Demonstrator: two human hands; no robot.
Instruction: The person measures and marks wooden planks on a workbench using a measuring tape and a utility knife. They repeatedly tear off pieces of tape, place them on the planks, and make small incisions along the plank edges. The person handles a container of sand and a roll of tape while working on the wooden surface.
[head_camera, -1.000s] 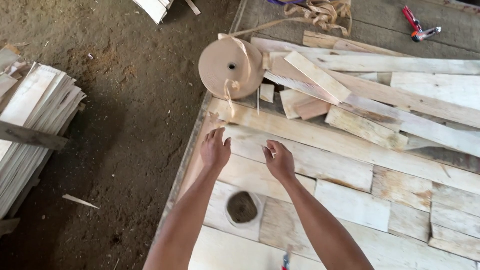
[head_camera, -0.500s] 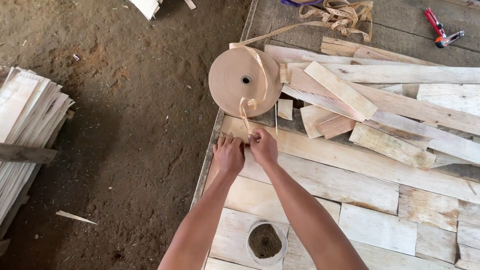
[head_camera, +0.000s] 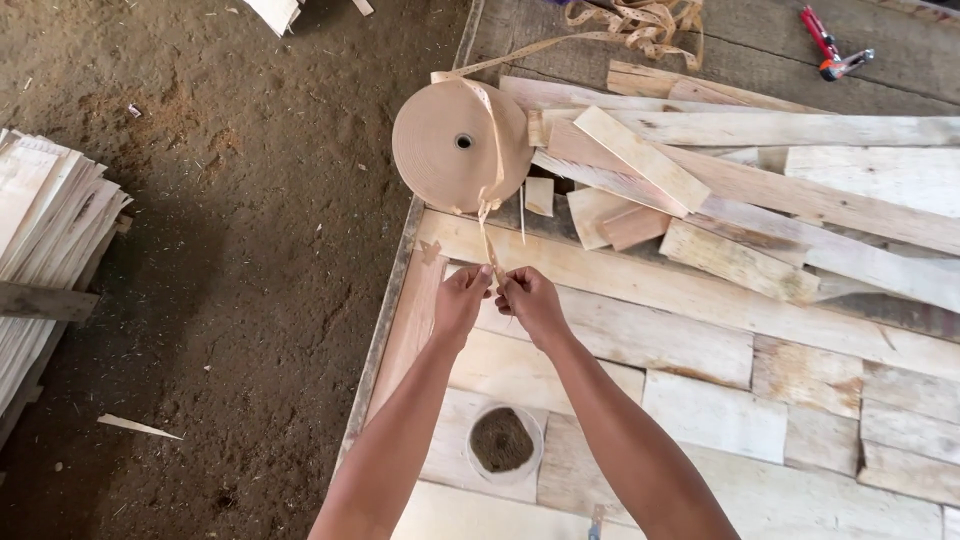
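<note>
A big flat roll of tan paper tape (head_camera: 455, 148) lies at the left end of a board-covered work surface. A thin strip of tape (head_camera: 488, 225) hangs off the roll toward me. My left hand (head_camera: 460, 303) and my right hand (head_camera: 528, 300) meet just below the roll, fingertips pinched together on the loose end of that strip. Both hands hover over pale veneer sheets (head_camera: 640, 330) laid side by side.
Loose wood offcuts (head_camera: 640, 160) pile up right of the roll. A small round bowl of dark stuff (head_camera: 503, 441) sits between my forearms. A tangle of tape (head_camera: 640, 20) and a red tool (head_camera: 830, 45) lie at the back. A veneer stack (head_camera: 45, 240) rests on the dirt floor, left.
My hands came together from apart and took hold of the tape strip's end below the roll. The view has shifted, so the roll now sits higher in frame.
</note>
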